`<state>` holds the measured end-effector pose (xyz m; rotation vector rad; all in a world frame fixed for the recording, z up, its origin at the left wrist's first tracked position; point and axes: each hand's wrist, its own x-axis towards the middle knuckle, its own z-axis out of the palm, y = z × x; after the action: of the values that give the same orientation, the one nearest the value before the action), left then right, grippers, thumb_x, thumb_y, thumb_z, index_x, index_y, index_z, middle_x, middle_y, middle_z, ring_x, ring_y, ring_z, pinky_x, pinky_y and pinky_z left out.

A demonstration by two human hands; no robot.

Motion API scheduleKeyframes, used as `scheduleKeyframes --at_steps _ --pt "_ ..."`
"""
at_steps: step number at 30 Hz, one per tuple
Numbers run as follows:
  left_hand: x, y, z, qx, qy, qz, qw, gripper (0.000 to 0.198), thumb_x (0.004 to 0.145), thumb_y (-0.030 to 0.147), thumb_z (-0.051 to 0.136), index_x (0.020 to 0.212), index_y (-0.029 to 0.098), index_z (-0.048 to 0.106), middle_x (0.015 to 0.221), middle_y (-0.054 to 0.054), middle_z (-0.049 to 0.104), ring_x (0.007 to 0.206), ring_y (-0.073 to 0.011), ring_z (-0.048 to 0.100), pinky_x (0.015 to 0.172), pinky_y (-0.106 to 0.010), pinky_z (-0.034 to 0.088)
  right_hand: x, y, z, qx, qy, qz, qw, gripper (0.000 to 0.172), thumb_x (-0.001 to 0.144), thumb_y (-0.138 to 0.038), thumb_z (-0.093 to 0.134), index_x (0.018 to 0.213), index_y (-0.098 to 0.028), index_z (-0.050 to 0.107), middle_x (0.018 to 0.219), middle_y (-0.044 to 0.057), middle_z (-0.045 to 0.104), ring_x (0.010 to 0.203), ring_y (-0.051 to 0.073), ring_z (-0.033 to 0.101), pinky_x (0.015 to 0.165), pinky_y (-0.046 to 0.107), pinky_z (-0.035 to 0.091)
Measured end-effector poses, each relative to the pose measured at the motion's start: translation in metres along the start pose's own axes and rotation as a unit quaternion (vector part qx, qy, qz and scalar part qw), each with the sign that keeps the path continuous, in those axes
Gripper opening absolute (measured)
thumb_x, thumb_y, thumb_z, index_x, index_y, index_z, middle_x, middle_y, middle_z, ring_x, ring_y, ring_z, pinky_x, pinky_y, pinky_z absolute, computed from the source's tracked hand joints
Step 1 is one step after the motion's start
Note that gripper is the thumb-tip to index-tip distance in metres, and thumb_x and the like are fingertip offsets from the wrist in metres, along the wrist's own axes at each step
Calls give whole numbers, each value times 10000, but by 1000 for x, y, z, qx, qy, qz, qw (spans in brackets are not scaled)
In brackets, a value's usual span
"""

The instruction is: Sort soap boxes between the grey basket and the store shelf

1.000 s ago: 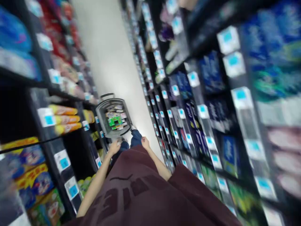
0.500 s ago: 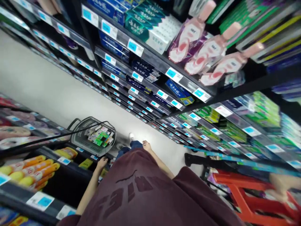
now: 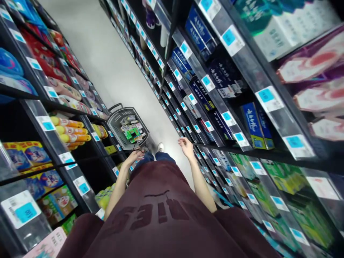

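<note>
My left hand (image 3: pixel 135 156) hangs low beside the left shelves, just on the near side of a grey shopping basket (image 3: pixel 114 125). Its fingers are bent and small in view; whether they grip the thin dark handle near the basket's edge I cannot tell. Several small cartons, among them a bright green box (image 3: pixel 131 134), lie in the basket. My right hand (image 3: pixel 186 146) is held over the aisle floor near the right shelves, loosely curled with fingers apart and nothing seen in it.
Tall shelves line both sides. On the right stand blue toothpaste boxes (image 3: pixel 254 123) and green packs (image 3: pixel 282 175); on the left, yellow-capped orange bottles (image 3: pixel 72 130) and detergent packs (image 3: pixel 28 157). Price tags (image 3: pixel 228 39) run along the edges. Pale floor (image 3: pixel 115 61) stretches ahead.
My view has swung round, so the aisle now runs more nearly straight ahead. Both hands sit farther forward of my body. The red frame and another person's hand have left view.
</note>
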<state>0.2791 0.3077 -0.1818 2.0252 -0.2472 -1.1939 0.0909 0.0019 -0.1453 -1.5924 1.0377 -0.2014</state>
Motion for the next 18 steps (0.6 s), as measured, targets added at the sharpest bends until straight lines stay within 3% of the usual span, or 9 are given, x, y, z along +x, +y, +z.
scheduleKeyframes --at_steps 2,4,6,8,10,13,15,18 --pt "0 -7 -7 4 40 -19 999 391 990 321 432 1319 123 507 1153 -171 731 965 -219 732 801 -340 605 8 -6 16 -21 -39 1 999 235 858 -345 593 1014 -188 671 945 82 739 802 194 675 848 365 539" --pt "9 -15 -28 24 98 -33 994 377 995 267 356 1316 115 482 1196 -175 711 1020 -215 718 845 -348 600 10 -8 42 -39 -84 10 996 219 850 -328 580 992 -195 680 917 68 743 787 193 673 827 358 542" --pt "34 -22 -61 59 163 -46 984 385 982 221 323 1328 114 455 1241 -176 681 1094 -224 687 919 -376 576 8 -7 73 -54 -129 24 990 236 849 -342 561 988 -201 689 904 61 746 783 197 676 799 351 549" --pt "77 -33 -102 106 218 -56 969 409 954 161 313 1339 102 439 1278 -190 644 1177 -249 639 1018 -422 520 6 1 103 -69 -165 41 983 250 835 -388 573 954 -209 700 873 57 749 785 210 682 787 358 557" --pt "135 -50 -141 159 239 -57 956 431 898 103 358 1314 67 467 1287 -224 615 1235 -294 588 1089 -469 452 7 21 130 -87 -187 62 976 272 816 -454 595 896 -218 704 823 63 746 771 231 692 788 381 566" --pt "244 -91 -179 236 202 -29 950 475 789 49 471 1260 51 533 1282 -246 593 1268 -354 535 1104 -509 415 16 76 159 -114 -208 109 965 354 836 -548 560 921 -239 710 829 100 754 722 261 710 709 403 585" --pt "323 -126 -185 281 161 4 946 528 742 25 512 1265 87 555 1312 -226 579 1291 -358 505 1106 -504 405 24 128 173 -121 -214 177 953 396 857 -604 524 977 -277 714 894 120 759 789 274 732 746 403 598" --pt "435 -181 -171 340 114 50 932 621 725 18 552 1336 127 529 1420 -209 516 1368 -349 425 1143 -478 352 34 204 191 -137 -195 234 943 400 830 -641 526 1018 -348 722 997 126 765 887 302 747 764 413 612"
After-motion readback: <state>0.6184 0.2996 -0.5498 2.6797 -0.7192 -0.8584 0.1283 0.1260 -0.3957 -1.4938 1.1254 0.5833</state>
